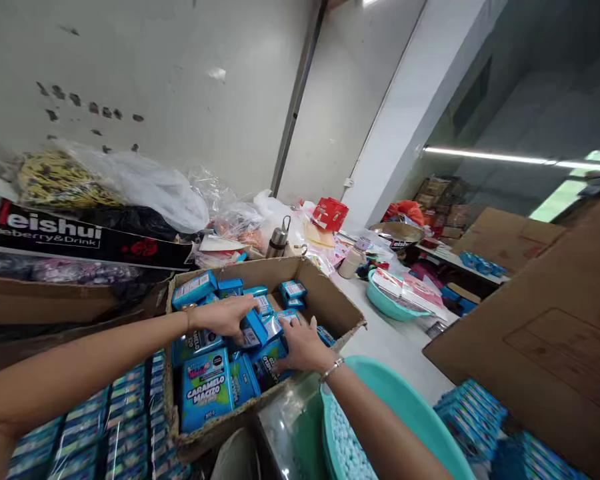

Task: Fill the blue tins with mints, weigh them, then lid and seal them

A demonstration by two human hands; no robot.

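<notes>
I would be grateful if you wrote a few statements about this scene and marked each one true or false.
1. The left hand and right hand are both among blue boxes in an open cardboard carton. True.
2. The boxes in the carton stand in neat, even rows. False: they lie jumbled at different angles.
3. A metal flask stands beyond the carton's far edge. True.
4. The right wrist is bare. False: it wears a silver-coloured bracelet.
5. A turquoise basin sits to the right of the carton. True.
</notes>
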